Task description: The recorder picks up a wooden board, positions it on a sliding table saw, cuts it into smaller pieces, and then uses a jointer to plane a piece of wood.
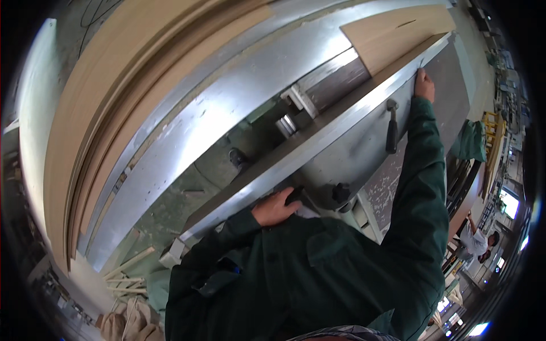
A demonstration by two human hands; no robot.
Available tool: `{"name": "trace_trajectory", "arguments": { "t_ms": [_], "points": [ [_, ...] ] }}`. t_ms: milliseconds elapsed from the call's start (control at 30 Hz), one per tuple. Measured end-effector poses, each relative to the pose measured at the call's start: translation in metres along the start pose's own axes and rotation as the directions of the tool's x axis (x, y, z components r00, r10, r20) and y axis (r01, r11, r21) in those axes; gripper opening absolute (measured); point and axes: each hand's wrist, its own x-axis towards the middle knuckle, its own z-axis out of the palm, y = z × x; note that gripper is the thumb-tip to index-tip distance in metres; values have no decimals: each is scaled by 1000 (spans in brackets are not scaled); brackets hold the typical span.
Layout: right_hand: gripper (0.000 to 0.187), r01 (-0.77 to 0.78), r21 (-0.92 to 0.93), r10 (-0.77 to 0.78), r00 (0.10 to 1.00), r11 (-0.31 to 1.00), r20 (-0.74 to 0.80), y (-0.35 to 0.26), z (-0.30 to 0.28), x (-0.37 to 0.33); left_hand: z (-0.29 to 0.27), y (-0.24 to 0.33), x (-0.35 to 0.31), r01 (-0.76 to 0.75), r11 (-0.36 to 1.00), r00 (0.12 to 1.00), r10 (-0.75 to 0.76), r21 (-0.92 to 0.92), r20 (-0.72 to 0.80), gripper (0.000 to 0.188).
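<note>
The left hand (274,209) has its fingers wrapped around a black knob (294,195) just beside the long metal bar (341,126), which runs diagonally before the person. The right hand (424,86) touches the bar's far end; its fingers' spread cannot be told.

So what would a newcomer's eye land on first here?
Probably the long metal bar slanting across the middle, with the right hand at its far, upper-right end. Next, the shiny metal surface left of center, catching bright glare, and the pale brown boards along its outer side, bowed by the fisheye.
</note>
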Motion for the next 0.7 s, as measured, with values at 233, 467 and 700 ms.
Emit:
{"name": "trace_trajectory", "arguments": {
  "t_ms": [233,467,700],
  "points": [
    [55,34,45,-34,999,998,7,-6,1,7,-7,22,-7,65,994,996,-60,-82,60,66],
    [60,-13,66,8,997,998,81,-10,-8,-1,-18,49,-32,19,999,999,-21,42,39,50],
    [68,-75,45,68,988,996,139,-16,-10,5,-23,60,-48,-106,973,984,132,203,-120,35]
  ]
}}
